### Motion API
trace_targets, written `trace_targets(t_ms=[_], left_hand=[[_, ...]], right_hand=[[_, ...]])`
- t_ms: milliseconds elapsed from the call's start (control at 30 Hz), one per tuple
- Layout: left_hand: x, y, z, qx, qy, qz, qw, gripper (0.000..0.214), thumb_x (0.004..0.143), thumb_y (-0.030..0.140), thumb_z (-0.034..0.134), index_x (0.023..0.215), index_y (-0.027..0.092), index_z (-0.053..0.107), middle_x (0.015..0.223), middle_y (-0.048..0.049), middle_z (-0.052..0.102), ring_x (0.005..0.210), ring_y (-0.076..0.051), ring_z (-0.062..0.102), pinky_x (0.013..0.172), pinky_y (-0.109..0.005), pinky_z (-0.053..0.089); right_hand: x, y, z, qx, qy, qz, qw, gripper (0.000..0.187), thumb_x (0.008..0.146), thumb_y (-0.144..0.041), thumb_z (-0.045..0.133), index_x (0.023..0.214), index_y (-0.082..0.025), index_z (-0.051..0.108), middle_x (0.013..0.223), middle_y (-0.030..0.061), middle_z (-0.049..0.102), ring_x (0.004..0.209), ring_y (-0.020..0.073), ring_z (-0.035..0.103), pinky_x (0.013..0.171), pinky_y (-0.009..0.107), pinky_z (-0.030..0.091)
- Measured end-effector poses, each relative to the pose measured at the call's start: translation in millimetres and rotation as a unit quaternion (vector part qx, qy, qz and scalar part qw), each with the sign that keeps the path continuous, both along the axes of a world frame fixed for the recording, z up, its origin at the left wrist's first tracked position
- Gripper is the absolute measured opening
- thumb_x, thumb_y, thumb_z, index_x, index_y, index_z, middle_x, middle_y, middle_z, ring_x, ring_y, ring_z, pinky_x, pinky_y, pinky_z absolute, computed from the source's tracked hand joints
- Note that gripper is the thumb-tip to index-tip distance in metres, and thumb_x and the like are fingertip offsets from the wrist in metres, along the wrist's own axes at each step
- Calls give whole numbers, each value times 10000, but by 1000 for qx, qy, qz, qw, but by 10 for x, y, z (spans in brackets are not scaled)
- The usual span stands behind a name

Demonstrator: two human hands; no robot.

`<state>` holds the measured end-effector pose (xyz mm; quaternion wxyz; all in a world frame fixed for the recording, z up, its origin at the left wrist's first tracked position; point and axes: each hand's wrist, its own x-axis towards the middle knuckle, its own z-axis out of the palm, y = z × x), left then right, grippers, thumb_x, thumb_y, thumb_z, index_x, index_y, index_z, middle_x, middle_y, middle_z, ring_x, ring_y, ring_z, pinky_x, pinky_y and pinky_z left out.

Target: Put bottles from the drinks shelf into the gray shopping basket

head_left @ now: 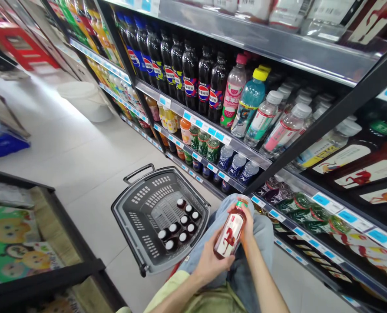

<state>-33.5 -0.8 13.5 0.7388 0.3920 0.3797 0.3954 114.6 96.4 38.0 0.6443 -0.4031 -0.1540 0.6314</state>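
Both of my hands hold one bottle (229, 234) of dark reddish drink, with a white label showing a red figure and a green band at the neck. My left hand (211, 258) is wrapped round its lower end. Higher up, the fingers of my right hand (247, 219) close on the upper part near the cap. The bottle is tilted above my knees in light blue jeans. Left of my legs, a grey shopping basket (137, 256) stands on the floor, holding several dark bottles with white caps (182, 237).
A drinks shelf (255, 154) runs along the right, with cola bottles (190, 84) and a blue sports drink (250, 102). Matching large dark bottles (372, 174) stand farther right. A white bucket (89, 102) sits by the shelf. At lower left is a display bin (82, 271).
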Motion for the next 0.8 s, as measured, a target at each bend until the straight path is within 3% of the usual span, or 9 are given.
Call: trace_targets(t_ms=[67, 167, 233, 333, 467, 567, 700, 800], left_hand=[[-154, 87, -107, -81, -92, -71, 990, 885, 763, 659, 819, 1473, 184, 587, 1080, -140, 793, 655, -250, 748, 516, -302, 548], [-406, 229, -235, -187, -212, -137, 949, 955, 806, 893, 558, 1279, 78, 710, 967, -184, 813, 456, -178, 651, 394, -235, 402], [-520, 294, -282, -226, -248, -142, 931, 1038, 844, 930, 412, 1188, 7, 743, 817, -202, 794, 412, -183, 618, 355, -232, 333], [-576, 333, -313, -255, -262, -153, 918, 1086, 841, 956, 367, 1113, -18, 763, 684, -186, 752, 417, -214, 626, 337, -236, 316], [-542, 329, -315, -259, -276, -158, 912, 1070, 816, 977, 406, 1065, 5, 776, 712, -179, 764, 447, -217, 651, 364, -240, 364], [-503, 323, -278, -242, -287, -122, 919, 966, 856, 927, 459, 1080, 44, 781, 797, -168, 791, 519, -205, 693, 436, -242, 439], [-412, 272, -204, -178, -250, -53, 950, 781, 854, 793, 686, 1265, 132, 753, 1092, -172, 817, 885, -251, 785, 718, -300, 595], [-297, 172, -157, -98, -161, -17, 982, 927, 735, 689, 894, 1467, 185, 633, 1298, -185, 766, 1075, -329, 768, 826, -377, 627]], right_hand=[[-3, 8, 19, -14, 22, -10, 1000, 416, 730, -471, 843, 1046, -252, 685, 717, -21, 715, 654, 206, 706, 655, 328, 573], [-26, 29, 47, -17, 22, -14, 1000, 399, 712, -466, 876, 977, -251, 670, 698, -26, 713, 670, 226, 736, 692, 361, 607], [-66, 46, 63, -17, 2, -18, 1000, 375, 723, -479, 887, 899, -243, 655, 684, -21, 710, 691, 238, 755, 707, 367, 618], [-135, 73, 78, -21, -27, -35, 999, 378, 741, -508, 883, 801, -229, 635, 676, -9, 712, 689, 240, 764, 687, 349, 618], [-171, 102, 79, -25, -36, -48, 998, 377, 749, -523, 865, 767, -215, 647, 683, -1, 718, 682, 233, 762, 659, 331, 611], [-161, 125, 68, -34, -27, -50, 998, 391, 734, -533, 875, 792, -218, 650, 697, 2, 731, 688, 235, 762, 645, 334, 611], [-149, 140, 43, -52, -16, -50, 997, 500, 664, -482, 923, 1011, -237, 660, 771, 7, 777, 716, 264, 775, 628, 357, 613], [-136, 100, 43, -43, -36, -16, 998, 601, 650, -456, 939, 1128, -232, 650, 834, 31, 797, 770, 293, 790, 609, 359, 608]])
